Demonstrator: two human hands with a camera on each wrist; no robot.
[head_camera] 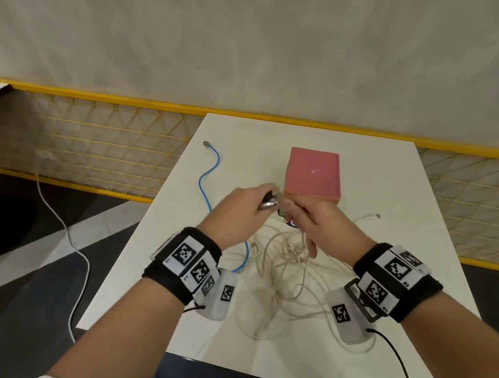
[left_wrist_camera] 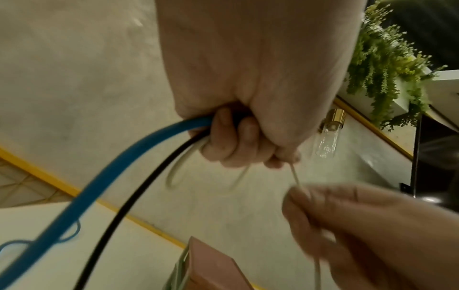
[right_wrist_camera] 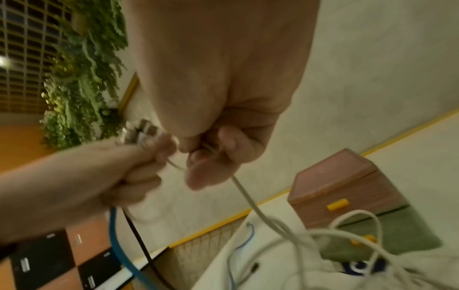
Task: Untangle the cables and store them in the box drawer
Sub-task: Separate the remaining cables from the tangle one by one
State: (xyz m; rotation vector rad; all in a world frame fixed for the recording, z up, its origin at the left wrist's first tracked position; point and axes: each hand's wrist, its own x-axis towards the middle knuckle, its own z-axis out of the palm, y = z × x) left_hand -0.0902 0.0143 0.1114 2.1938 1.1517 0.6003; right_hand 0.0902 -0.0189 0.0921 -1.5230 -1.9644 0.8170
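My left hand (head_camera: 267,202) grips a bundle of cable ends above the table: a blue cable (left_wrist_camera: 104,180), a black cable (left_wrist_camera: 139,188) and a white one, with metal plugs (right_wrist_camera: 139,131) sticking out of the fist. My right hand (head_camera: 294,214) pinches a thin white cable (right_wrist_camera: 248,198) close to the left fist. That cable runs down into a tangle of white cables (head_camera: 281,273) on the table. The pink box (head_camera: 314,172) stands just behind both hands. It has a yellow handle (right_wrist_camera: 337,204), and a green lower part (right_wrist_camera: 397,225) juts out in front.
The white table (head_camera: 388,176) ends at a yellow mesh fence (head_camera: 104,142) on the left and at the back. The blue cable's far end (head_camera: 206,143) lies left of the box. A white plug (head_camera: 377,216) lies right of it. Another white cable (head_camera: 73,244) trails on the floor.
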